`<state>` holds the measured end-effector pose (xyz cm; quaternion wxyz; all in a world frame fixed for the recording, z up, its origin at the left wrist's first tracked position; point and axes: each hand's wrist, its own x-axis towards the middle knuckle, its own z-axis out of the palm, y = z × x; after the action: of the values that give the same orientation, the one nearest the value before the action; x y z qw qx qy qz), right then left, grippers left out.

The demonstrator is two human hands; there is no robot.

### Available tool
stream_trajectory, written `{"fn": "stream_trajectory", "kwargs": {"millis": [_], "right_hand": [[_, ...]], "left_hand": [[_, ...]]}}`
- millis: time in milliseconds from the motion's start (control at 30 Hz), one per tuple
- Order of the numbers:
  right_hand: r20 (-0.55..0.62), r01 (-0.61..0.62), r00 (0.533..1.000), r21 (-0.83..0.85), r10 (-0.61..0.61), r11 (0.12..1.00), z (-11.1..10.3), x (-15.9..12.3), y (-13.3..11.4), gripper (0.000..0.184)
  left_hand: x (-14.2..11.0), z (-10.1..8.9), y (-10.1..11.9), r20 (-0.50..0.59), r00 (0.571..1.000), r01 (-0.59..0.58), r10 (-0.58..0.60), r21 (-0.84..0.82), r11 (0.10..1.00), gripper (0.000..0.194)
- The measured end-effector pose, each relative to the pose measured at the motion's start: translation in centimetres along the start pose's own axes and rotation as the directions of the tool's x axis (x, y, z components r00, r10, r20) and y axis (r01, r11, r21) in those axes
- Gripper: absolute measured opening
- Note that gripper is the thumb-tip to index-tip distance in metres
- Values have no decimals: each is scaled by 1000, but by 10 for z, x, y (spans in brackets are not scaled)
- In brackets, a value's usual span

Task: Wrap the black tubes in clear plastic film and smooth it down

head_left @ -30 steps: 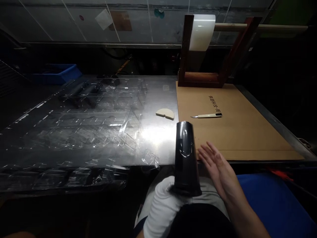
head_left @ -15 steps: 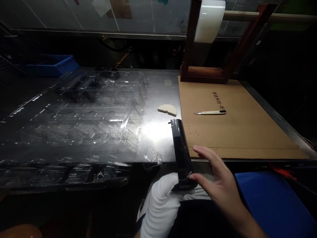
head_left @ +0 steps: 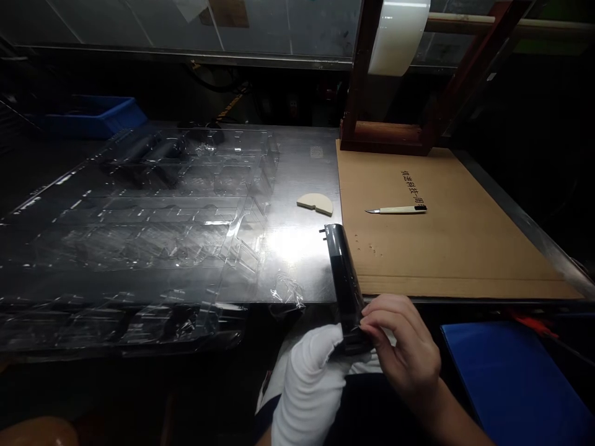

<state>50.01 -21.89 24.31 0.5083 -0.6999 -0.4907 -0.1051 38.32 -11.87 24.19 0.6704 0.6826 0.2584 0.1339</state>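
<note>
My left hand (head_left: 313, 365), in a white glove, grips the lower end of a long, glossy black plastic part (head_left: 343, 266). The part tilts up and away from me, with small prongs at its far end. Bare, my right hand (head_left: 404, 347) has thumb and fingertips pinched together at the part's lower right edge. What lies between those fingertips is too small to make out. Beyond the part's tip, a cream half-round pad (head_left: 315, 203) rests on the metal table (head_left: 307, 167). A craft knife (head_left: 395, 210) lies on the cardboard sheet (head_left: 446, 248) to the right.
Clear plastic trays (head_left: 186, 241) spread over the left side, with dark parts in the back ones. Crumpled clear film (head_left: 288, 290) is by the table's front edge. Behind stands a wooden frame (head_left: 385, 139) with a tape roll (head_left: 400, 37). Blue bins (head_left: 102, 121) (head_left: 511, 378) flank the table.
My right hand's fingers were apart and have closed into a pinch at the part's edge. The black part has shifted slightly right in view, still in my left hand.
</note>
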Motion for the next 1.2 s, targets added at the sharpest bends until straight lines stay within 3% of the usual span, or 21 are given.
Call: {"fn": "stream_trajectory", "kwargs": {"millis": [100,267,400,500,600,767,900,1033,1200], "right_hand": [[-28,-96,995,50,97,994,8,-4,-1,17],[-36,-264,963,81,267,961,16,-2,-5,15],[-44,-299,952,81,303,951,17,3,-10,15],[-64,-391,914,117,400,913,17,8,-14,16],[-15,-456,886,152,463,877,13,10,-16,14],[55,-340,940,78,336,937,-5,11,-13,11],[140,-73,987,-64,82,995,-18,14,-10,32],[228,133,969,-165,-94,977,-23,18,-8,37],[262,240,948,-218,-180,946,-20,20,-3,30]], "left_hand": [[3,1,0,0,1000,-27,27,25,999,8],[4,-4,-5,9,992,-125,125,144,982,25],[1,-8,-8,9,985,-168,170,209,963,28],[1,-8,-8,27,986,-169,167,200,965,29],[1,-8,-7,-25,991,-126,133,197,972,25],[4,-7,-3,-95,990,-90,108,185,979,17],[6,-5,-5,-112,990,-66,80,121,990,18],[4,-5,-8,-111,994,-16,17,7,1000,21],[2,-4,-13,-100,995,-18,21,31,999,24]]}}
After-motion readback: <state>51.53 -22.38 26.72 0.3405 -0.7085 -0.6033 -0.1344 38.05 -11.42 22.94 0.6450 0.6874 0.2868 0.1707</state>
